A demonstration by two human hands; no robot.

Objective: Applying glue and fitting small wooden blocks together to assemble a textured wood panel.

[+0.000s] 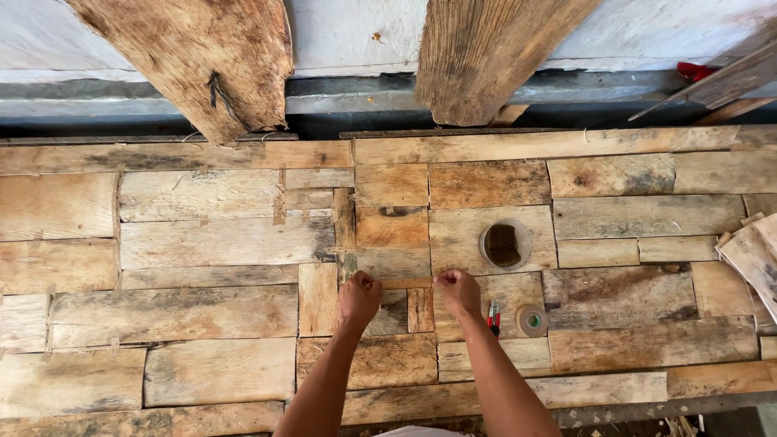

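My left hand (358, 296) and my right hand (458, 291) rest with curled fingers on a patchwork sheet of wood veneer pieces (210, 243). Both press along the lower edge of a small brown veneer piece (392, 263) in the middle. Whether something thin is pinched between the fingers I cannot tell. A large roll of tape (505, 243) lies just beyond my right hand. A smaller tape roll (532, 320) and a red-handled tool (493, 316) lie to the right of my right wrist.
Two rough wooden planks (202, 57) (486, 53) lean against the pale wall behind the bench. Loose veneer strips (753, 255) are stacked at the right edge. A red object (694, 71) sits at the far right. The bench's front edge (615, 409) runs along the bottom.
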